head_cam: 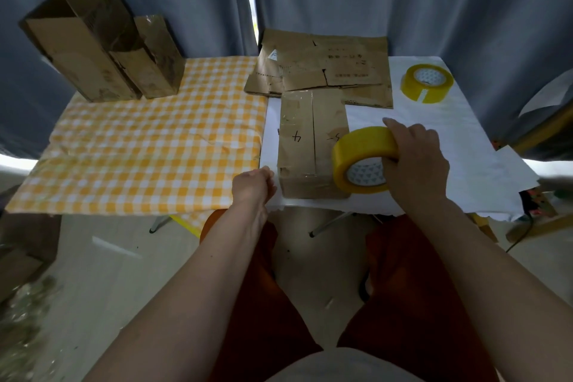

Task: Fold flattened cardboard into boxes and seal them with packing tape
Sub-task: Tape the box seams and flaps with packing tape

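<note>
- Bench split in two: yellow checked cloth on the left half, white paper on the right; wide bare stretch of cloth between the standing boxes and the near edge.
- Two tall open boxes upright at the far left corner, touching side by side, hard against the curtain.
- Flattened cardboard stacked at the far edge, overlapping the seam of cloth and paper.
- Folded box lying flat just in front of that stack, its near end close to the bench's front edge.
- Held tape roll tilted against the box's right near corner, clasped by the right hand, grip curled over the rim.
- Spare tape roll near the far right corner, well apart.
- Left hand at the front edge just left of the box, fingers loosely curled, holding nothing visible.
</note>
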The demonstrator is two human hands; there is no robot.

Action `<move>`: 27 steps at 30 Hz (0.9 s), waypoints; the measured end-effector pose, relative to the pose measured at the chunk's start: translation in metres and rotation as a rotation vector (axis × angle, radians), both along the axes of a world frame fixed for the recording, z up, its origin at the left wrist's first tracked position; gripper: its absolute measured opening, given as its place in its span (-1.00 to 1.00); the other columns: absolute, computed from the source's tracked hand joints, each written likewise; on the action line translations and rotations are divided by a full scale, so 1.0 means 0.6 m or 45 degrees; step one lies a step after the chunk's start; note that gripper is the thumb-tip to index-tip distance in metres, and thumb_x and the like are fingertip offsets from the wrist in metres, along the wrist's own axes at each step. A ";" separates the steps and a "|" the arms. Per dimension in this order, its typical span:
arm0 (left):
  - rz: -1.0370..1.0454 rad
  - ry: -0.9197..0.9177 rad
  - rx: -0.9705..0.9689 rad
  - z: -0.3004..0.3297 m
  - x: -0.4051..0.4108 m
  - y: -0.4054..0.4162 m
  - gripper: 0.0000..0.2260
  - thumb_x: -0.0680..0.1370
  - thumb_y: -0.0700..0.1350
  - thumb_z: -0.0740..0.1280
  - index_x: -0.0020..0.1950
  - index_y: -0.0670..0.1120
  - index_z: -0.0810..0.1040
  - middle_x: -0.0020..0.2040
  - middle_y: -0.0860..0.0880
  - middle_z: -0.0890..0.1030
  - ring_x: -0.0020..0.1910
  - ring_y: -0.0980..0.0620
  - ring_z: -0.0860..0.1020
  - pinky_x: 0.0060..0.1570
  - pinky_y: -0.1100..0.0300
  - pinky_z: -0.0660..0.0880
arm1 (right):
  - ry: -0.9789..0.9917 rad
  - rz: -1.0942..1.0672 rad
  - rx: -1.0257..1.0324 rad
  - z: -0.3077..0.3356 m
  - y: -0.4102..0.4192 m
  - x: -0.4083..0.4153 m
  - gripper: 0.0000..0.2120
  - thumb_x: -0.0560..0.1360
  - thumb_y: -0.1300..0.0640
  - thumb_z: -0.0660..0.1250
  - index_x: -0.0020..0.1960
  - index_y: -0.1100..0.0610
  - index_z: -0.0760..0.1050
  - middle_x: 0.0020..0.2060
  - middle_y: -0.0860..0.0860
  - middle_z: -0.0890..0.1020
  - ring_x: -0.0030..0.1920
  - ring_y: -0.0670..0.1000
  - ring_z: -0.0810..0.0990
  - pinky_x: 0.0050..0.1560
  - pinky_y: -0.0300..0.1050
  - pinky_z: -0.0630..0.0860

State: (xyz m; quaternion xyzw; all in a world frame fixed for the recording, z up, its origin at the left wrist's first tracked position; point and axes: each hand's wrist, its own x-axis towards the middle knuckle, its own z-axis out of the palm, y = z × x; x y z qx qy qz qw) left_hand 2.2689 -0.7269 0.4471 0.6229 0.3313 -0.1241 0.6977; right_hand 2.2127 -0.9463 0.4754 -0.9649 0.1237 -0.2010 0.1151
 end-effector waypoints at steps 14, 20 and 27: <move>-0.145 -0.059 0.449 -0.038 0.035 -0.010 -0.74 0.59 -0.14 0.29 0.14 -0.31 0.57 0.12 -0.27 0.62 0.15 -0.24 0.57 0.11 -0.01 0.50 | -0.023 0.025 -0.266 0.005 0.037 0.051 -0.42 0.36 0.39 0.37 0.36 0.16 0.43 -0.10 0.26 0.50 -0.05 0.27 0.43 -0.21 -0.04 0.26; -0.148 0.047 0.433 -0.069 0.038 -0.018 -0.82 0.59 -0.14 0.33 -0.17 -0.19 0.51 -0.01 -0.20 0.63 0.05 -0.19 0.59 0.11 0.00 0.55 | -0.037 0.024 -0.285 -0.001 0.038 0.061 -0.44 0.34 0.40 0.39 0.33 0.20 0.46 -0.12 0.26 0.51 -0.08 0.27 0.45 -0.20 -0.05 0.23; -0.210 0.144 0.182 -0.090 0.042 -0.014 -0.88 0.56 -0.15 0.35 -0.13 -0.15 0.47 -0.21 -0.05 0.51 -0.30 0.04 0.48 -0.08 0.07 0.54 | -0.009 0.027 -0.270 -0.006 0.044 0.060 -0.46 0.37 0.34 0.40 0.34 0.19 0.44 -0.04 0.28 0.52 -0.01 0.29 0.45 -0.12 0.06 0.39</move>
